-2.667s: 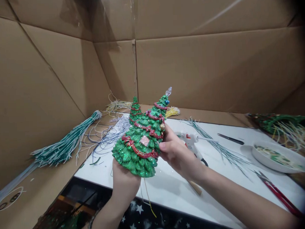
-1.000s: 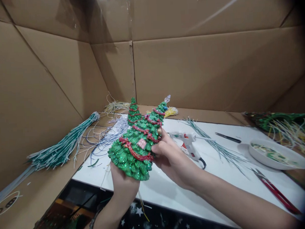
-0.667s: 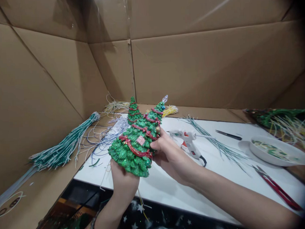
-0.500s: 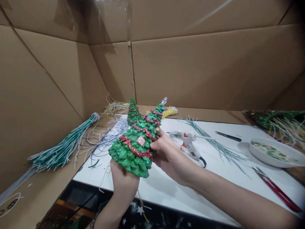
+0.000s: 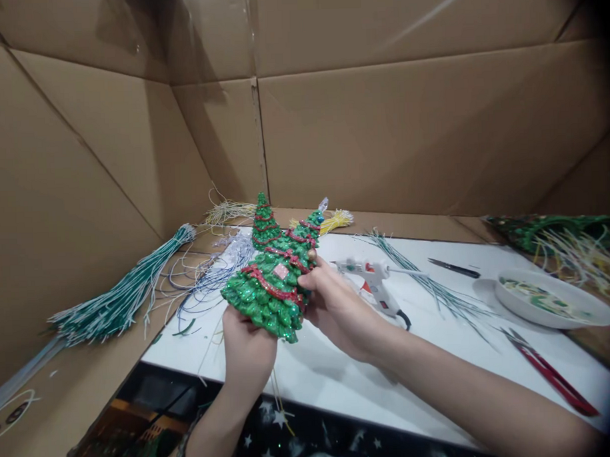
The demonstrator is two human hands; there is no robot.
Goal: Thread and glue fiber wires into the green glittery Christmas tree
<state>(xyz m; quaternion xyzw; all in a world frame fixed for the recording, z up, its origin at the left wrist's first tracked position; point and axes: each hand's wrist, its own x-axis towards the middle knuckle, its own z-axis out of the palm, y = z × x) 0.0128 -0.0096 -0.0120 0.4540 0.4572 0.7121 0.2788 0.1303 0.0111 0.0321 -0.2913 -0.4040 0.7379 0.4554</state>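
Note:
A green glittery Christmas tree ornament (image 5: 267,286) with red garlands and a pink square is held tilted above the white table, its clear tip pointing up and right. My right hand (image 5: 335,307) grips its right side, thumb lying on the front. My left hand (image 5: 249,350) is closed under the base, most of its fingers hidden behind the ornament. Thin wires hang below the left hand. A smaller green tree (image 5: 265,223) shows just behind; whether it is joined to the held one I cannot tell.
On the white table (image 5: 330,381) lie a glue gun (image 5: 379,282), green wires (image 5: 411,271), a dark knife (image 5: 454,268), a red-handled cutting tool (image 5: 555,376) and a white bowl (image 5: 508,301). A green wire bundle (image 5: 127,295) rests left. Cardboard walls (image 5: 382,132) stand behind.
The ornament has tipped slightly, its base rising a little in view while both hands keep hold. The whole view has shifted slightly.

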